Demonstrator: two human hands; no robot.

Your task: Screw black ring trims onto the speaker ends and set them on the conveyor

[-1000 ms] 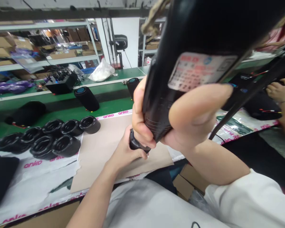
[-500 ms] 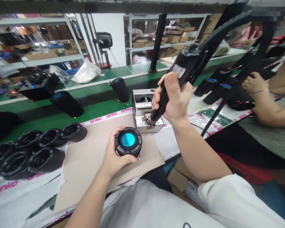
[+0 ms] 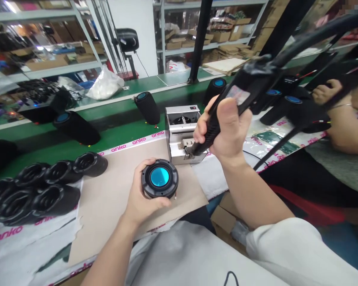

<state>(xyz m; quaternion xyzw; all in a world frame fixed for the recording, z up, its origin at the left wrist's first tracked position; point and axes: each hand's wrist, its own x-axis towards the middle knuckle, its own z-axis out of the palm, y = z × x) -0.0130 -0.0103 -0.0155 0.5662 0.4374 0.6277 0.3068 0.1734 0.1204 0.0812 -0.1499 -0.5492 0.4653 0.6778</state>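
Note:
My left hand (image 3: pixel 137 200) is wrapped round the side of a black cylindrical speaker (image 3: pixel 160 177). Its round end with a shiny blue centre faces up over the cardboard sheet (image 3: pixel 107 198). A thin wire end shows at its lower right. My right hand (image 3: pixel 229 129) grips a black electric screwdriver (image 3: pixel 252 81), tilted, with a thick cable leaving its top. The screwdriver's lower end is at the front of a silver screw feeder (image 3: pixel 175 153); the bit itself is hard to make out there.
Several black housings (image 3: pixel 58 200) stand at left. Fabric-covered speakers (image 3: pixel 147 108) lie or stand on the green bench strip (image 3: pixel 119 133). A black post (image 3: pixel 198 43) rises behind the feeder. A co-worker's hand (image 3: pixel 328 93) is at right, near more speakers.
My right hand and the screwdriver have shifted slightly right and down, the tool leaning more, its lower end still at the feeder. My left hand keeps the speaker almost in place. The view has tilted slightly.

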